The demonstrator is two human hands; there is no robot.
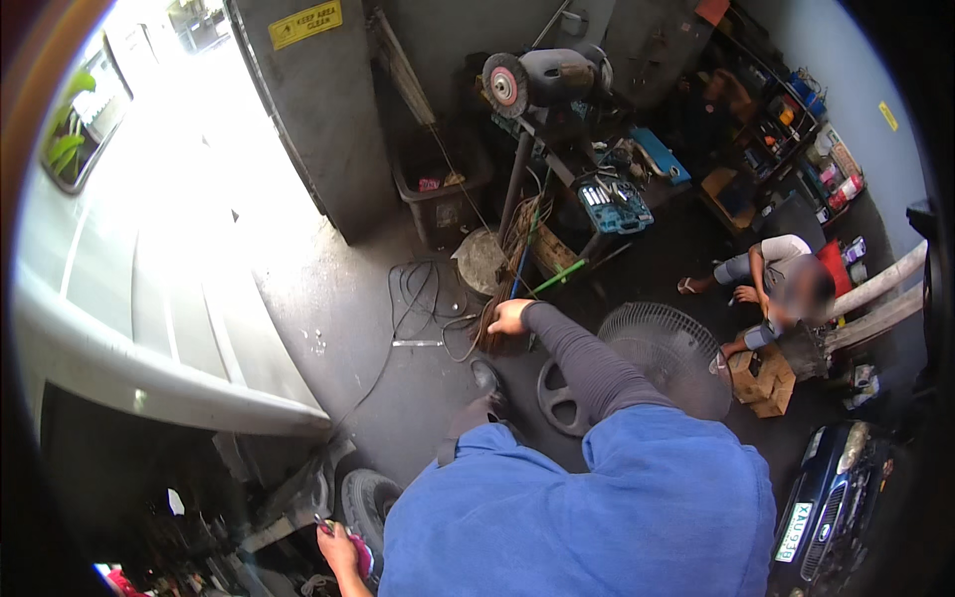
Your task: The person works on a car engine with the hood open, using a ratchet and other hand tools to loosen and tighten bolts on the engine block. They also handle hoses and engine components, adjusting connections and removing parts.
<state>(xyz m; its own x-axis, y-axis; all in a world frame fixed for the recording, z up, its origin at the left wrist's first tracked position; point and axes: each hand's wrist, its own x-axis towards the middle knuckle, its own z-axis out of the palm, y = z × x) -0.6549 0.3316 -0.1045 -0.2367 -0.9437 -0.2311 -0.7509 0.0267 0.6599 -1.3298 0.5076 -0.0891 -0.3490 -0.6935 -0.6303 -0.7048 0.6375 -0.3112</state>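
Note:
My right hand point(510, 316), at the end of an arm in a dark sleeve, is stretched forward over the floor. It overlaps the brown bristles of a broom point(494, 339); whether it touches them or holds anything I cannot tell, as its fingers are small and partly hidden. Low on the left, my left hand point(341, 550) is closed around something. A small dark end sticks out past the fingers and a pink patch shows at the palm, but the kind is unclear. A tire point(370, 500) stands close beside that hand.
A black cable point(390, 350) lies looped on the floor. Ahead stand a bin point(439, 211), a bench grinder point(553, 78) and a blue socket set point(615, 206). A large fan point(665, 358) is at my right, near a seated person point(786, 284). A white vehicle panel point(149, 348) borders the left.

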